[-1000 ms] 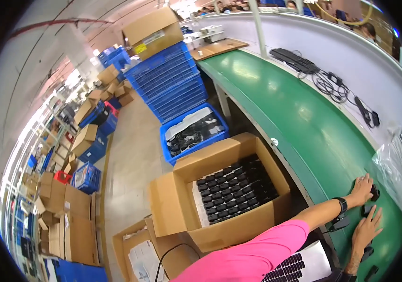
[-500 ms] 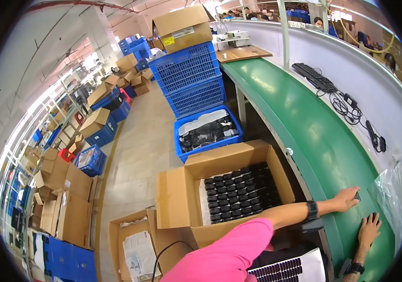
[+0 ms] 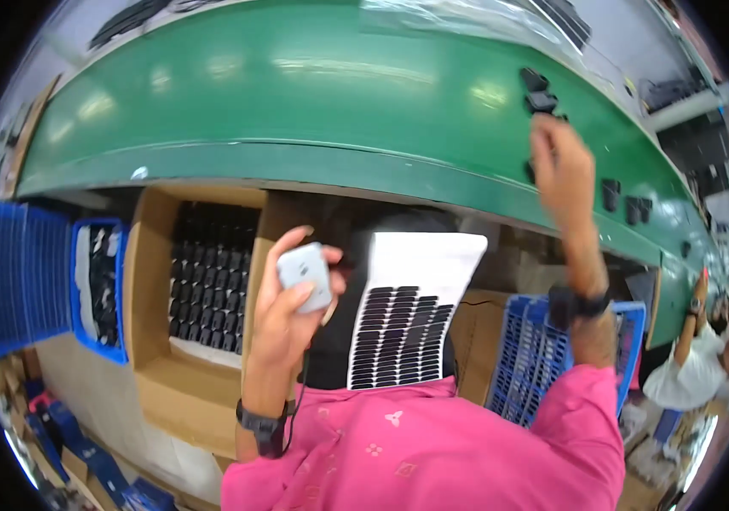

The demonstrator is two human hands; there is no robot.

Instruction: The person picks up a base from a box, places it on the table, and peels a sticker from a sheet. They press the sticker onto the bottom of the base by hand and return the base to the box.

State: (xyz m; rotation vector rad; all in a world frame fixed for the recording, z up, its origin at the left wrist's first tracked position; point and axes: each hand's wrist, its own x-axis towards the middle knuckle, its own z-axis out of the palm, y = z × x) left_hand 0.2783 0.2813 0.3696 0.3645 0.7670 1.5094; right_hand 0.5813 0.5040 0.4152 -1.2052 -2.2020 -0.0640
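My left hand is raised over the left of my lap, closed round a small light-grey rounded device, thumb on its face. My right hand reaches over the green conveyor belt, beside several small black devices. Its fingers are bent and blurred, and I cannot make out whether it grips anything. On my lap rests a white sheet with rows of black oval stickers.
An open cardboard box with rows of black devices stands left, next to a blue crate. Another blue crate is right of my lap. More black pieces lie along the belt. A co-worker sits far right.
My view has turned right. My left hand has come off the belt and now holds the grey device over my lap. My right hand, earlier resting on the belt, now reaches toward the black devices.
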